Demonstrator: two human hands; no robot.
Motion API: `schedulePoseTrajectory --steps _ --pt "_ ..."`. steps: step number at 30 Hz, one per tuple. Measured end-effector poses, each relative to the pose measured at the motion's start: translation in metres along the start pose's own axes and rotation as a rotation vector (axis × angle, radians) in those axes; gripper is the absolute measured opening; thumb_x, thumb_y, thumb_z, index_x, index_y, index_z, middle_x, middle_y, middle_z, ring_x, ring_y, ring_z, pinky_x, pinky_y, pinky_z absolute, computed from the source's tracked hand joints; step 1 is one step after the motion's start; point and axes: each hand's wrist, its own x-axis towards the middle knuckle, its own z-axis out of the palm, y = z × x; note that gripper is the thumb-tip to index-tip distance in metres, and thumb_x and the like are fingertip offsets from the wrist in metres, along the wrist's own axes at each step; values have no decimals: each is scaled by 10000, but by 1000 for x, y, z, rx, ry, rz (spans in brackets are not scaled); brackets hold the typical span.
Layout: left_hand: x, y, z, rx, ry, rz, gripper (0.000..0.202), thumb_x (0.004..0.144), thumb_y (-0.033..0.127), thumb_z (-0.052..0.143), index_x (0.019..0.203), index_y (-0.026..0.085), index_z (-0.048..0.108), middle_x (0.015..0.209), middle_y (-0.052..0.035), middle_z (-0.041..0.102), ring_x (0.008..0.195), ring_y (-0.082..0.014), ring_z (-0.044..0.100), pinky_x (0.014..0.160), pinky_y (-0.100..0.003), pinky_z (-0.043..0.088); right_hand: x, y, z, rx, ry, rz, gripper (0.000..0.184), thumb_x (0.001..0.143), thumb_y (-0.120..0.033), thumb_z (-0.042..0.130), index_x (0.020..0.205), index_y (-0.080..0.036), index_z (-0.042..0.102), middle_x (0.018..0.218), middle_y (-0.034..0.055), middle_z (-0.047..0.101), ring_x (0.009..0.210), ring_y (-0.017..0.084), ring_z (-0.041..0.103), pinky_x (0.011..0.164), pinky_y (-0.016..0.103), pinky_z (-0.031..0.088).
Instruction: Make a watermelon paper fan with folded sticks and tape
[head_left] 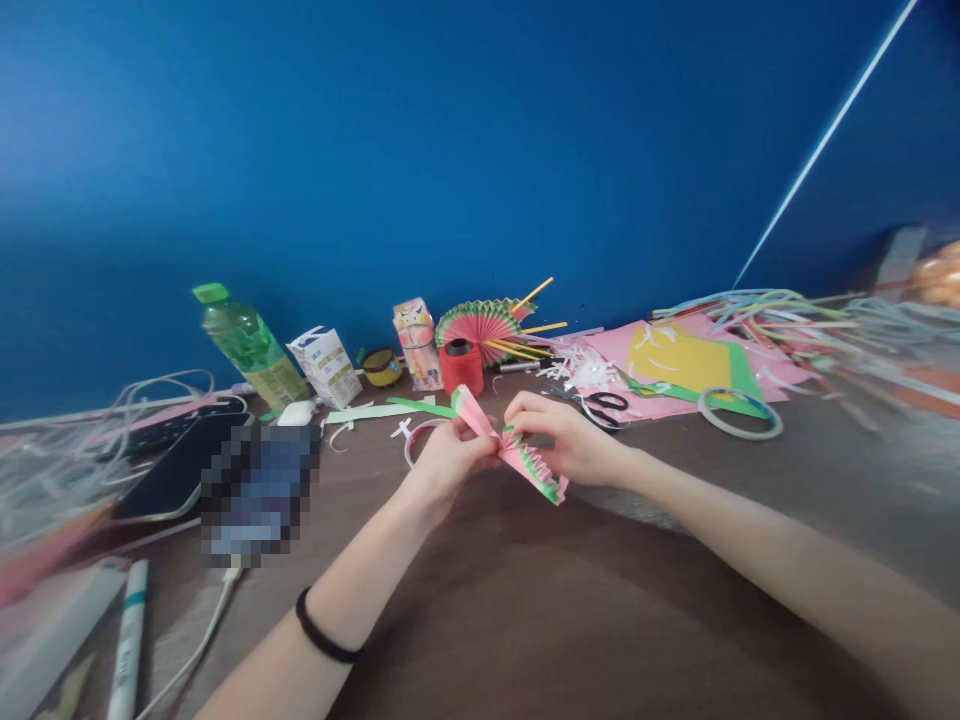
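Observation:
Pleated pink paper with a green edge, a folded paper fan point(534, 466), is held in front of me, pinched narrow at its middle. My left hand point(454, 455) is closed on that middle, thumb on top. Fingers of my right hand point(559, 437) curl over the pleats on the right half and grip them. Behind the hands stands a spool of red thread point(461, 368). Finished-looking pink and green round fans point(480, 330) on yellow sticks lean behind the spool. Part of a tape roll point(411, 447) shows beside my left hand.
Black-handled scissors point(604, 408), paper scraps point(581, 368), coloured sheets point(679, 360) and another tape roll point(741, 414) lie to the right. Leftward are a green-capped bottle point(251, 345), a small carton point(327, 368), a phone point(262, 490) with its cable, and a marker point(130, 640). A blue wall point(480, 150) rises behind.

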Motion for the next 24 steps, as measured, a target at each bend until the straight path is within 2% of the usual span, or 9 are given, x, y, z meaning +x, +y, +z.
schedulePoseTrajectory --steps 8,15,24 --pt "5 -6 0 78 50 37 216 547 45 633 732 124 553 630 10 619 574 -117 592 567 -229 484 0 -1 4 -271 0 -186 109 816 -122 506 761 -177 583 838 44 638 757 132 541 692 263 382" --pt "2 0 3 119 135 41 266 538 1 608 758 132 537 567 17 630 506 -125 595 513 -227 478 0 1 8 -308 -4 -155 110 819 -116 502 738 -169 555 813 24 668 710 112 573 611 246 306" --pt "4 -1 -6 116 65 -4 204 581 57 625 768 115 568 647 -18 649 568 -114 609 568 -217 497 -1 1 9 -381 54 -236 116 841 -136 483 766 -166 566 823 39 677 728 126 573 637 253 317"
